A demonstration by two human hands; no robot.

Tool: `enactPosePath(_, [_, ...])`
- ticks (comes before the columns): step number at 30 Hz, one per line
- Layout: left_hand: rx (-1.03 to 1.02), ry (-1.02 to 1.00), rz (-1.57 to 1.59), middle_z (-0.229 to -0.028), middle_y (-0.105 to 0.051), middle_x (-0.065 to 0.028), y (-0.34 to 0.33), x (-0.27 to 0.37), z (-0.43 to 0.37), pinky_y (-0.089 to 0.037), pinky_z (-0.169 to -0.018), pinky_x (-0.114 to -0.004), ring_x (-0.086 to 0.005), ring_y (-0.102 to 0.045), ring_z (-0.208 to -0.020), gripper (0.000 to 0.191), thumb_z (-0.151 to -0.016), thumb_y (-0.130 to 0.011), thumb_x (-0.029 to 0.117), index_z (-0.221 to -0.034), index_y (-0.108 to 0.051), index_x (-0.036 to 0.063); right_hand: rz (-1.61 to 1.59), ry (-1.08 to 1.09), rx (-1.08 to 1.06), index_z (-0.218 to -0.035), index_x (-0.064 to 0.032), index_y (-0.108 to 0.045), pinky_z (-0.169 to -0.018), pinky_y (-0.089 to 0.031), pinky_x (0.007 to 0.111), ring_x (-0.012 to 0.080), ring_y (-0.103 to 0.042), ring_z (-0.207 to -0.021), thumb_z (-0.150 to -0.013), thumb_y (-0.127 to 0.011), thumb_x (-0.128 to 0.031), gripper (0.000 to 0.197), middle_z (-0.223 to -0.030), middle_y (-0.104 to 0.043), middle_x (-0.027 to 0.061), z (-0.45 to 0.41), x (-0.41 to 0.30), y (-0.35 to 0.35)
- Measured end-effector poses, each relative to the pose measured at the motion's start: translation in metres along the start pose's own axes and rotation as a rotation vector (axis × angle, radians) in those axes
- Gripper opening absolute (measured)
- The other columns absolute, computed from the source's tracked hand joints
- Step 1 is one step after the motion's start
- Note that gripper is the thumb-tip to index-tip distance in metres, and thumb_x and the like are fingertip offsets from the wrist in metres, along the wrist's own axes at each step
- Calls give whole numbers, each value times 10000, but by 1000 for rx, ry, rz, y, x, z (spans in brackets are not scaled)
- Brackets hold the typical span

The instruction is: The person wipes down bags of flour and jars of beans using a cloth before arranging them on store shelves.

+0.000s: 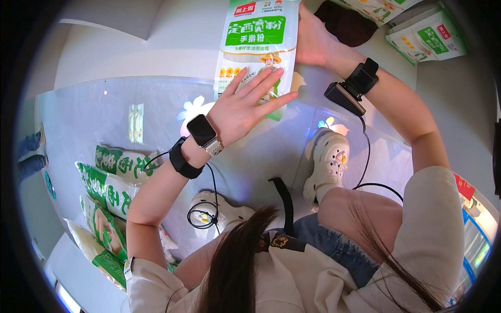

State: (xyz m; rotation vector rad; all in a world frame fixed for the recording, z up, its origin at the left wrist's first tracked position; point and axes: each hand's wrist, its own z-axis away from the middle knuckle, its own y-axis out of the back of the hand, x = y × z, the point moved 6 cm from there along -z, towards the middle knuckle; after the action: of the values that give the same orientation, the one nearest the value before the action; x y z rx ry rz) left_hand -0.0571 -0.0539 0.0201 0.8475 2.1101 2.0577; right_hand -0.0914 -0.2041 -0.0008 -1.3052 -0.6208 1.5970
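A white and green plastic food bag [256,51] bearing printed writing and a picture of a figure in a hat is upright in front of me. My left hand [240,107] lies flat over its lower front, fingers spread. At the bag's right edge is my right hand [315,43], which holds it from the side; its fingers are hidden behind the bag. A smartwatch [202,130] and a black strap [184,162] circle my left wrist. My right wrist carries a black strap with a small camera-like device [344,99] on a cable.
Similar bags [428,37] lie on the white surface at upper right, beside a dark brown item [346,23]. Several large green and white bags [105,191] stand on the grey tiled floor [156,94] to my left. Loose cable [203,219] hangs near my shoes. Another person's legs [29,154] show at far left.
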Motion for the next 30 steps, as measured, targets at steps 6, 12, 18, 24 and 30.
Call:
enactPosePath(6, [25,242,-13,-1476,-188,-124,-27,-38,12,-154,-1084,-492,-249,-171,-1370,707,-856,-468,503,-1421,-227,154,76,87,98,-1265,-28,-429,-999,-373,410,264,-491,-1155,-875,-494,-457,584,-1265,-497,157,7,-10,35])
enactPosePath(12, [-113,197,-91,-1482,-163,-130,-31,-51,18,-118,-1098,-467,-274,-152,-1372,676,-862,-508,403,-1421,-227,146,123,38,571,-1156,4,-504,-915,-457,455,271,-572,-1044,-875,-578,-182,345,-1165,-562,175,-7,2,64])
enactPosePath(18, [47,453,-51,-1478,-161,-145,-28,-96,35,-112,-1100,-467,-272,-152,-1372,679,-869,-505,374,-1417,-216,95,197,213,467,-1135,-3,-519,-879,-477,403,252,-573,-1013,-831,-634,-103,341,-1121,-577,129,-10,-32,45])
enactPosePath(24, [78,511,-115,-1478,-162,-150,-20,-112,54,-102,-1101,-471,-276,-141,-1374,697,-857,-520,380,-1422,-210,113,637,672,338,-1203,5,-471,-926,-437,347,201,-528,-1063,-872,-601,-196,408,-1169,-544,87,5,-141,-18])
enactPosePath(30, [39,471,-196,-1479,-166,-138,-23,-109,49,-87,-1100,-483,-271,-143,-1373,717,-839,-536,399,-1424,-216,134,718,867,334,-1171,-18,-520,-831,-449,317,181,-534,-1010,-798,-701,-155,437,-1136,-560,74,10,-207,6])
